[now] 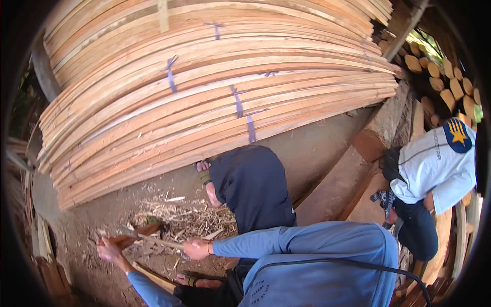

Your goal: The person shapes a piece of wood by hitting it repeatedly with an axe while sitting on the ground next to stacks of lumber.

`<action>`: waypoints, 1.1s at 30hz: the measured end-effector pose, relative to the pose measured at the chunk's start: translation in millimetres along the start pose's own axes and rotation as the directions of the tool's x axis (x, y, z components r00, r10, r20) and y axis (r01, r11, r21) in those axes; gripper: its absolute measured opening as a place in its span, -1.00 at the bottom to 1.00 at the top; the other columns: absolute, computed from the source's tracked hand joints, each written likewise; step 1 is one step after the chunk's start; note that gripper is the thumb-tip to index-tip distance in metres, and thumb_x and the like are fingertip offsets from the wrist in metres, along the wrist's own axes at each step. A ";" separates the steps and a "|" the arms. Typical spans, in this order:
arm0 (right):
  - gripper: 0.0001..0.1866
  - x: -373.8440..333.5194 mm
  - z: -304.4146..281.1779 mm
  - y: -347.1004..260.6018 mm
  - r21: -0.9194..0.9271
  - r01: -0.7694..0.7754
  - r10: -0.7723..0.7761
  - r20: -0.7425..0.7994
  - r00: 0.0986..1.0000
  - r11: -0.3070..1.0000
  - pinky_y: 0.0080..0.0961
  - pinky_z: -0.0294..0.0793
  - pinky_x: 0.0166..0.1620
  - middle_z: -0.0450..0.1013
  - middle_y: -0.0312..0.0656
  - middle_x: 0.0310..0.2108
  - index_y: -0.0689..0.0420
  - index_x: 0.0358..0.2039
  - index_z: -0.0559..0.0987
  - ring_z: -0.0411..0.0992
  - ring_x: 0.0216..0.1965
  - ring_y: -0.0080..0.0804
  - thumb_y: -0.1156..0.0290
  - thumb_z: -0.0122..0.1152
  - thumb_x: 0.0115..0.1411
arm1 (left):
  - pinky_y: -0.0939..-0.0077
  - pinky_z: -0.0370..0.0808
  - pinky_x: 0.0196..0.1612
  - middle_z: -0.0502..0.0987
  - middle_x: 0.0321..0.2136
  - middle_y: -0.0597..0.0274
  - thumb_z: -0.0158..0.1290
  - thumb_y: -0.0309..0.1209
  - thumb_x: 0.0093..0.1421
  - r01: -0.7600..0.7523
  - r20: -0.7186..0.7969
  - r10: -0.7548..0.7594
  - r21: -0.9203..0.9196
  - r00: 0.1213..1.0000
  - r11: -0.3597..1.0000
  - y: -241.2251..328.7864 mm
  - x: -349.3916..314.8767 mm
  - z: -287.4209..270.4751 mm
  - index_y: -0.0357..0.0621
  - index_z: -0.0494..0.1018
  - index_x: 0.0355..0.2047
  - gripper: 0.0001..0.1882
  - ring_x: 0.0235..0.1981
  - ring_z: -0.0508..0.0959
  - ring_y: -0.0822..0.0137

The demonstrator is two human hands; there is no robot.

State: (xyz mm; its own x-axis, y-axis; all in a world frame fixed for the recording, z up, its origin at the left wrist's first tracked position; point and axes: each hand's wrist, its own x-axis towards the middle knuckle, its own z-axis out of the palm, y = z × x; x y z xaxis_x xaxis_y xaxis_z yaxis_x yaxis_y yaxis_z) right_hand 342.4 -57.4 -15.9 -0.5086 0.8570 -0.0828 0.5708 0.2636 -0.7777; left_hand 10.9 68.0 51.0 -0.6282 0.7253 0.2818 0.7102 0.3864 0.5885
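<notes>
Two bare hands are at work in the lower left of the frame, both reaching out from blue sleeves (255,244)! The left hand (110,250), farther toward the left edge, has its fingers curled at the near end of a reddish-brown piece of wood (134,235), which slants up and rightward in the lower left; the exact gap between fingers and thumb is too small to tell. Over to the right hand (197,249), just left of bottom centre: fingers wrapped closely around a slim, pale handle (166,242) pointing left across the wood, its far end hard to make out. Beyond them, wood chips (179,220) litter the ground, right beside a bent knee in dark trousers (250,187) at the centre. And look at the top: long planks (153,120) sweep across the upper frame in a great stack, bundled with purple ties (171,77)! A thick timber (335,179) lies right of centre, cut logs (447,97) are piled upper right, and a co-worker in a white shirt (432,161) bends forward at the right edge.
</notes>
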 end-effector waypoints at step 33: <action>-0.62 163.1 -103.8 -136.5 0.277 0.271 -0.219 -0.203 0.954 0.922 -0.32 0.53 -0.31 0.59 -0.03 -0.46 0.16 -0.24 0.65 0.59 -0.41 -0.25 0.13 0.37 0.06 | 0.12 0.36 0.06 0.39 -0.14 -0.32 0.15 -0.33 -0.05 -0.223 0.166 0.300 -0.369 0.939 0.902 83.8 -54.0 -13.2 -0.45 0.20 -0.05 -0.39 -0.03 0.41 -0.20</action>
State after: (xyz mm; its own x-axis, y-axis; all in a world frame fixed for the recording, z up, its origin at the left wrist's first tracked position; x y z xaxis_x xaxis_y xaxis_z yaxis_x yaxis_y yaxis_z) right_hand 248.4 92.4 141.4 -0.4797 0.8499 0.2179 0.2099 0.3523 -0.9121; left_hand 100.2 53.8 95.1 -0.3244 0.8917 0.3155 0.6631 -0.0235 0.7481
